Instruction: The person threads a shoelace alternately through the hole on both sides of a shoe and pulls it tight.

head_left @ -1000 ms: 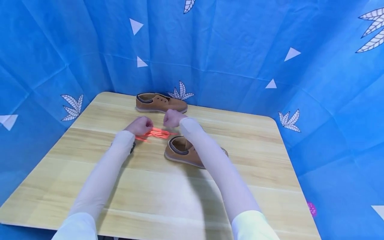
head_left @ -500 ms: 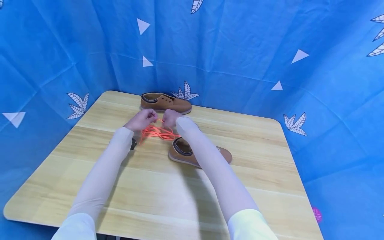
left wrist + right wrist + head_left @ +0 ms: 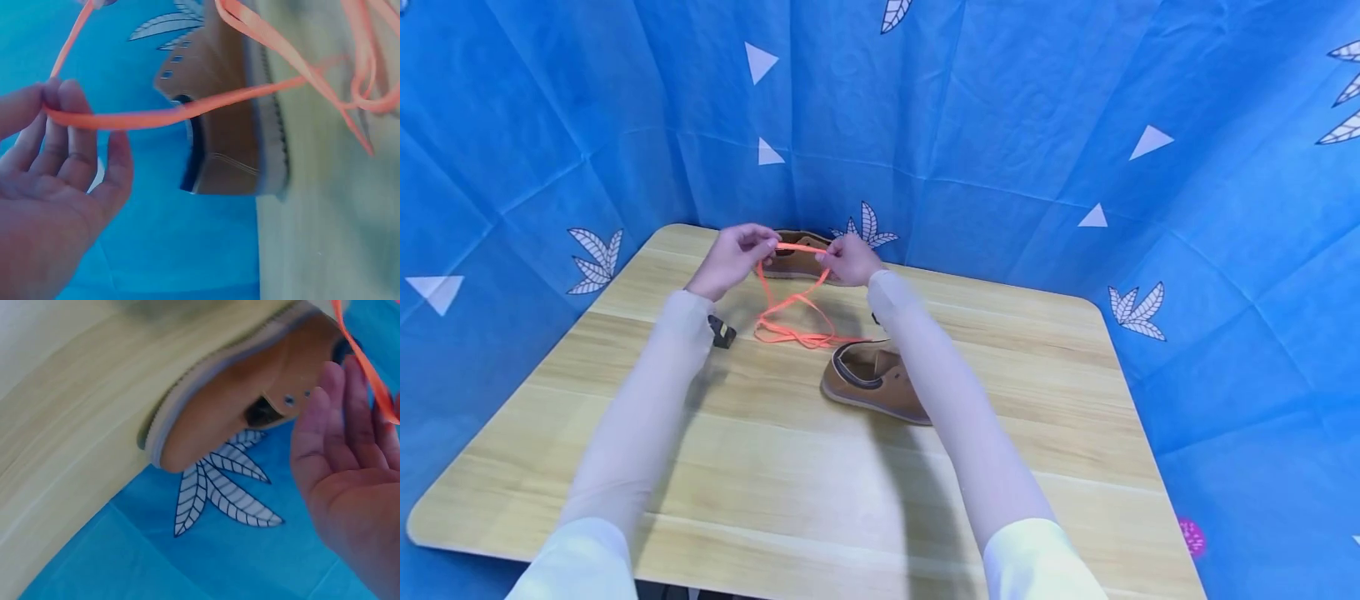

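My left hand [image 3: 734, 257] pinches an orange shoelace [image 3: 801, 247] between thumb and fingertips. At the other end of a short taut stretch, my right hand [image 3: 853, 261] pinches the same lace. Below the hands, the rest hangs in loops down to a loose heap on the table. Behind the hands lies a brown shoe [image 3: 797, 265], partly covered by them in the head view; its eyelets show without a lace in the left wrist view. A second brown shoe [image 3: 880, 392] stands nearer, its toe end hidden by my right forearm.
The light wood table [image 3: 760, 467] has rounded corners. A blue curtain [image 3: 1000, 125] with white leaf and triangle prints hangs close along its back edge and sides. A small black device [image 3: 722, 332] sits at my left wrist.
Both hands have risen from the lace heap and moved toward the far shoe, drawing a stretch of shoelace up between them. The shoes have stayed put.
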Demonstrator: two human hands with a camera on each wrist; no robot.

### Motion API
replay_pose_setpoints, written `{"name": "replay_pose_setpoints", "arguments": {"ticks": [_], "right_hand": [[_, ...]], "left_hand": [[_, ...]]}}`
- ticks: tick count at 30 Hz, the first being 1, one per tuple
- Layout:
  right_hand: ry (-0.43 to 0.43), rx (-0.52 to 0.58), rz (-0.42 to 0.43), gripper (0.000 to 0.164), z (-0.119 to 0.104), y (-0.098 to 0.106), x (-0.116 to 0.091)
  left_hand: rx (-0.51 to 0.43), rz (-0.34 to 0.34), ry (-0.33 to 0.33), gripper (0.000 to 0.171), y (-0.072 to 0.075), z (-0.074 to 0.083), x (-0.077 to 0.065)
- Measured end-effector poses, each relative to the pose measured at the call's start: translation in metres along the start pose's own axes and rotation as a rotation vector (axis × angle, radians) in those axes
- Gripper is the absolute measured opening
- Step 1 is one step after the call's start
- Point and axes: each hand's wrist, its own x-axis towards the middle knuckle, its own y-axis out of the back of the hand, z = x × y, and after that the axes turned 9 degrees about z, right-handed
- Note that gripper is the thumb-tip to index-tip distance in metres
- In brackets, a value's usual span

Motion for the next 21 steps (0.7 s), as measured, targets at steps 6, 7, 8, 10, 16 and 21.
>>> {"name": "replay_pose_setpoints", "arguments": {"ticks": [6,7,8,10,16,21], "right_hand": [[0.031,0.197,0.106,0.039,-0.012,0.023,0.001],[0.023,0.226,0.113,0.04,-0.015,0.027,0.0],[0.021,0.261,0.118,0.04,-0.018,0.032,-0.001],[0.013,0.314,0.125,0.04,-0.024,0.041,-0.003],[0.029,0.348,0.154,0.028,-0.036,0.063,-0.007],[0.088,0.248,0.137,0.019,-0.036,0.069,-0.009]], "left_hand": [[-0.201,0.122,0.015,0.03,0.011,0.036,-0.006],[-0.222,0.139,0.014,0.029,0.013,0.039,-0.006],[-0.232,0.151,0.011,0.029,0.014,0.042,-0.006],[-0.268,0.173,0.006,0.026,0.017,0.048,-0.006],[-0.474,0.232,-0.017,0.025,0.026,0.057,-0.002],[-0.69,0.303,-0.055,0.03,0.035,0.063,0.0]]}}
